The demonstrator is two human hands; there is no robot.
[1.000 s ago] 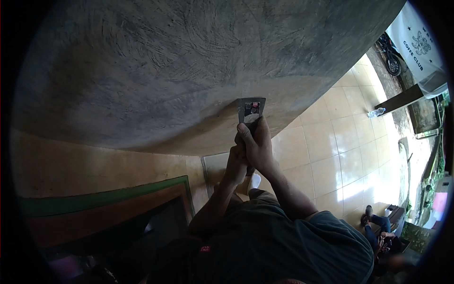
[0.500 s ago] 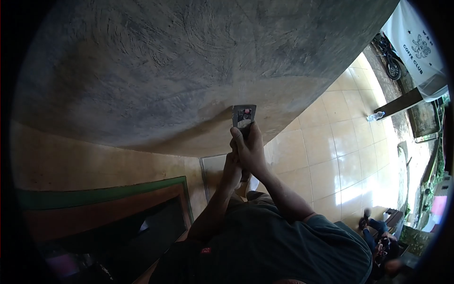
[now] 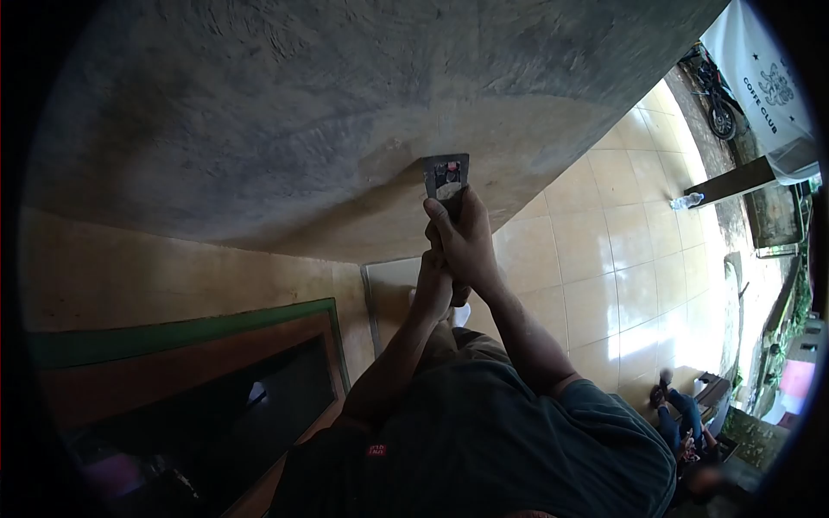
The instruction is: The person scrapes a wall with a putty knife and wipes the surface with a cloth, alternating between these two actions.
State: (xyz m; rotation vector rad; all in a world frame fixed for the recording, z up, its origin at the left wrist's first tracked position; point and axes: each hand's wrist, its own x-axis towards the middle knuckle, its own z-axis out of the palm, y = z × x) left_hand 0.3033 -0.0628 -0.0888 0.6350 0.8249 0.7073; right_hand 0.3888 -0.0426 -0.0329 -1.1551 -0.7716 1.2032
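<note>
A flat, dark, roughly rectangular plate (image 3: 448, 177) with a reddish and pale patch on its face lies close to the grey plastered wall (image 3: 328, 112). My right hand (image 3: 471, 237) is closed on its lower end, thumb at the left and a finger at the right edge. Just below and to the left, my left hand (image 3: 434, 278) is closed against the right hand; what its fingers hold is hidden. Whether the plate touches the wall is hard to tell.
Tiled floor (image 3: 587, 250) lies to the right of the wall. A green-and-brown frame (image 3: 199, 332) around a dark panel is at lower left. A clear bottle (image 3: 686, 201), a motorcycle (image 3: 721, 112) and a white banner (image 3: 760, 78) are at the right. Another person (image 3: 686, 423) sits at lower right.
Both hands and the plate have moved up in the view, along the wall. The grip of the right hand looks the same.
</note>
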